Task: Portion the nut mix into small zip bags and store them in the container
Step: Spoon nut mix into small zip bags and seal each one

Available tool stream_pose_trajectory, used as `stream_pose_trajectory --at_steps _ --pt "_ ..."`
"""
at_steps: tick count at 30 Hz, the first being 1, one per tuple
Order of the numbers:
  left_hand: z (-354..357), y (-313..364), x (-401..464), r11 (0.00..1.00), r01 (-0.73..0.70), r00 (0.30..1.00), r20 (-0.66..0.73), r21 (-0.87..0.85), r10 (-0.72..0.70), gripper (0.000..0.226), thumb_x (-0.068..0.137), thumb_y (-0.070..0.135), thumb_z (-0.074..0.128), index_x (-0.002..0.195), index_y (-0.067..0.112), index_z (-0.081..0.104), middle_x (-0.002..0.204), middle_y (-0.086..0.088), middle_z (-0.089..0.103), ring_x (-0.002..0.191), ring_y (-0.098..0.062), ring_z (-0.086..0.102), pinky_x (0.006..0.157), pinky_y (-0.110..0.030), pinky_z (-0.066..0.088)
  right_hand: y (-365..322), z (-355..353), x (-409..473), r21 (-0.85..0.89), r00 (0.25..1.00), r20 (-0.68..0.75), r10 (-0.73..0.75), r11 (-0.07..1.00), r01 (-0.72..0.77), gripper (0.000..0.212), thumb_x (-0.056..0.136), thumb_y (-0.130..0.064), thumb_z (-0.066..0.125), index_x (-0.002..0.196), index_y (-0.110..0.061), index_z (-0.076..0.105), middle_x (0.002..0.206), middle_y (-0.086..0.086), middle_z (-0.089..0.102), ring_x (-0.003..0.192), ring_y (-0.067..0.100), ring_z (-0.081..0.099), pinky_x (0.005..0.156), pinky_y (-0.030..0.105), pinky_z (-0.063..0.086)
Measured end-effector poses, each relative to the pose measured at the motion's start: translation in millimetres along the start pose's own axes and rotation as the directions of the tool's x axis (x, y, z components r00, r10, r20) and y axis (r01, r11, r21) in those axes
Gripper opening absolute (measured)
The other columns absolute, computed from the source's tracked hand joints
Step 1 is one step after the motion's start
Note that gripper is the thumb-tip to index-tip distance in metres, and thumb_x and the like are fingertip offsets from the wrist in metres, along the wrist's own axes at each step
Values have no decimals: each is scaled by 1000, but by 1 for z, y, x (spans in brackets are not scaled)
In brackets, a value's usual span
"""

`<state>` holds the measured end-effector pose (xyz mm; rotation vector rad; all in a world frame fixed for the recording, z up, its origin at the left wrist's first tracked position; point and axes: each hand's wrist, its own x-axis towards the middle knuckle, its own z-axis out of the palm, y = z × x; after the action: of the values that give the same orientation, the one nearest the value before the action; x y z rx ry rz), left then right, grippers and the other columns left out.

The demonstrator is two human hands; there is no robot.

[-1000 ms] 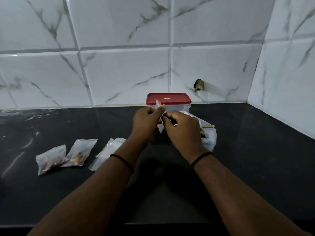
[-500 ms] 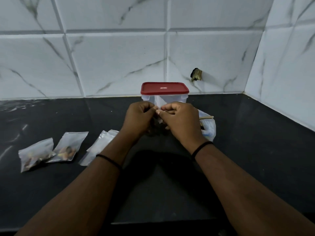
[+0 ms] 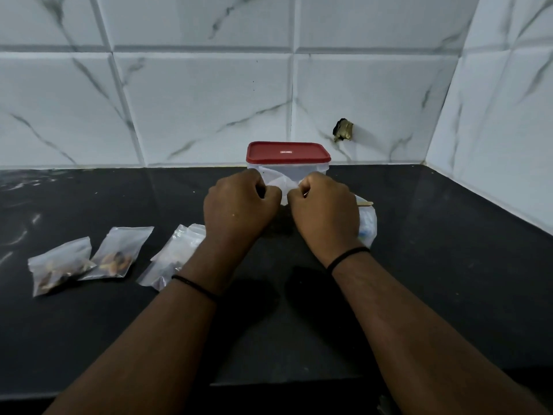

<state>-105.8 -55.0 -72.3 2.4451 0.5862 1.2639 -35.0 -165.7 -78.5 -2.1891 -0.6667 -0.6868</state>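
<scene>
Two filled zip bags lay side by side at the far left of the black countertop, the outer filled bag just overlapping the inner filled bag, nuts showing through both. Nearer the middle, a stack of empty bags sat partly under the left forearm. At the centre, the left hand and the right hand were each curled tight, pinching opposite ends of the top edge of a small zip bag held between them just above the counter; its contents were hidden behind the knuckles. The bag's long axis ran left to right, mouth edge taut between the two pinches, so neither hand was the nearer one. Directly behind it, close to touching, stood the container, its red lid on, against the tiled wall. Behind the right hand lay the larger nut mix bag with a wooden stick across it. The bag appeared to be at the sealing stage; storing it would require lifting the lid first. Open counter stretched to the right toward the corner wall and forward toward the person.
</scene>
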Motion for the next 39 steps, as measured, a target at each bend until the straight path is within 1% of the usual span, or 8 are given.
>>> stream_pose_trajectory --at_steps 3,6,9,13,19,27,33,39 --pt "0 -6 0 969 -209 978 -23 -136 207 20 78 37 61 89 21 62 85 9 56 80 -13 54 66 -23 39 5 -1 4 93 997 26 68 993 -70 26 90 -25 54 66 -13 56 62 -3 54 61 17 52 57 30 34" --pt "2 -15 2 926 -350 924 108 -142 366 71 71 43 67 136 19 52 132 1 53 122 -21 49 102 -36 39 7 -5 7 227 990 70 124 964 -137 34 88 -19 54 55 -16 46 53 -4 47 53 13 45 51 27 30" --pt "10 -16 3 935 -349 899 262 -54 351 98 70 51 80 152 22 35 152 1 42 141 -20 36 117 -39 22 5 -7 7 330 984 141 112 931 -154 35 89 -16 53 55 -11 48 53 1 51 55 17 50 54 35 40" --pt "15 -20 3 940 -332 924 177 -76 340 75 68 57 68 132 19 55 124 0 62 117 -24 56 102 -33 34 7 -4 6 293 987 156 21 954 -67 23 94 -25 56 78 -11 66 74 1 67 71 17 62 70 38 53" --pt "16 -24 4 955 -286 942 163 -76 295 68 69 62 61 123 21 57 116 2 61 108 -18 55 91 -28 35 4 -6 0 317 984 -8 -181 932 174 32 83 -52 67 90 -22 61 79 -6 60 72 9 57 63 22 46" --pt "19 -25 4 953 -295 940 156 -75 303 64 72 47 79 125 23 53 117 2 58 108 -17 51 89 -28 33 8 -6 5 482 973 72 -221 861 160 13 87 -23 75 81 -12 71 78 -9 68 68 0 57 66 12 42" --pt "18 -29 5 946 -315 939 120 -77 322 56 72 51 73 116 19 57 106 2 59 97 -17 52 83 -29 36 9 -7 4 569 963 131 -234 814 120 12 96 -27 64 90 -18 61 71 -1 67 60 13 60 60 35 51" --pt "16 -33 7 944 -319 936 128 -87 329 51 72 52 74 112 23 59 102 4 58 94 -16 52 81 -33 42 14 -8 5 413 939 164 -302 886 212 26 97 -49 52 105 -29 66 83 -8 70 71 3 64 65 32 56"
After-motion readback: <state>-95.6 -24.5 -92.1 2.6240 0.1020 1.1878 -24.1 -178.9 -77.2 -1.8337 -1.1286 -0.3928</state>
